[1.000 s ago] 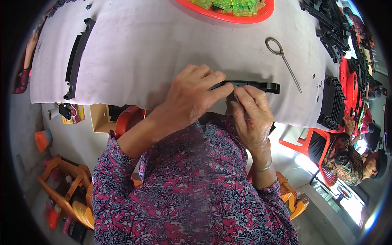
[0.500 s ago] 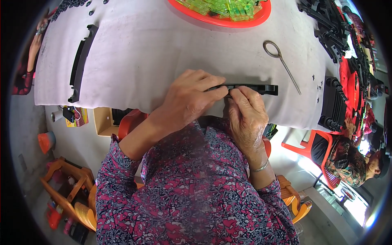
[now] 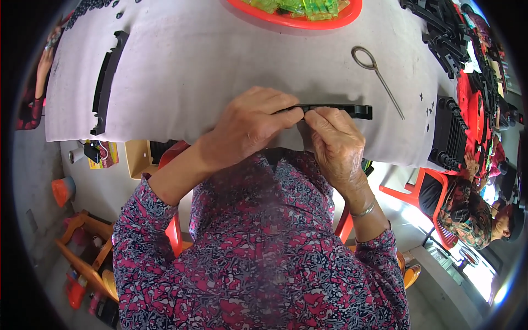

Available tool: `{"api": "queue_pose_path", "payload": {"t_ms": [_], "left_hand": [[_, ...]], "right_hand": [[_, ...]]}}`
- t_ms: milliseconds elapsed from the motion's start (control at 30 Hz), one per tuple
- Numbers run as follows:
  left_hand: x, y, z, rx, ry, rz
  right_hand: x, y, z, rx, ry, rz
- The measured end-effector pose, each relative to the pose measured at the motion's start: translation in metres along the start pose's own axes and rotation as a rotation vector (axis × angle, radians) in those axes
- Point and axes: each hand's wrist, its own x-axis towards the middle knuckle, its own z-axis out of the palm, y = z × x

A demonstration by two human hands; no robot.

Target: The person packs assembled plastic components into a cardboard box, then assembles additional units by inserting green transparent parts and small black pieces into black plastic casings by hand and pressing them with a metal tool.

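Both my hands grip one long black plastic strip [image 3: 345, 110] just above the near edge of the grey table [image 3: 220, 66]. My left hand [image 3: 250, 124] closes over its left part, thumb and fingers pinching it. My right hand [image 3: 335, 146] pinches the strip right beside the left fingertips. The strip's right end sticks out past my right hand; its left part is hidden under my left hand.
A second long black strip [image 3: 107, 80] lies at the table's left. A metal pin with a ring end [image 3: 379, 77] lies right of centre. A red tray [image 3: 308, 16] of green parts sits at the far edge. Black parts [image 3: 448, 132] are stacked at the right, beside another seated person [image 3: 473, 212].
My hands and the strip stay together in the same grip; they sit slightly higher in the picture as the view shifts. My fingertips have closed in a little along the strip.
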Motion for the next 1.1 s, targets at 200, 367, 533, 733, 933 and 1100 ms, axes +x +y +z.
{"api": "queue_pose_path", "payload": {"t_ms": [200, 367, 533, 733, 933, 1100], "left_hand": [[0.0, -0.001, 0.002, 0.007, -0.01, -0.006], [0.003, 0.002, 0.001, 0.048, -0.001, 0.011], [0.011, 0.015, -0.004, -0.101, 0.016, -0.137], [0.043, 0.017, 0.007, -0.096, -0.043, -0.261], [0.058, 0.005, 0.015, -0.112, -0.202, -0.287], [0.064, 0.007, 0.013, -0.2, -0.267, -0.387]], "right_hand": [[-0.001, 0.002, 0.001, 0.003, 0.007, 0.003], [-0.009, 0.007, -0.005, 0.316, 0.039, 0.138], [-0.019, 0.024, -0.021, 0.265, 0.231, 0.247], [-0.023, 0.033, -0.017, 0.293, 0.283, 0.405], [-0.023, 0.03, -0.01, 0.27, 0.279, 0.532], [-0.026, 0.027, -0.012, 0.349, 0.284, 0.617]]}}
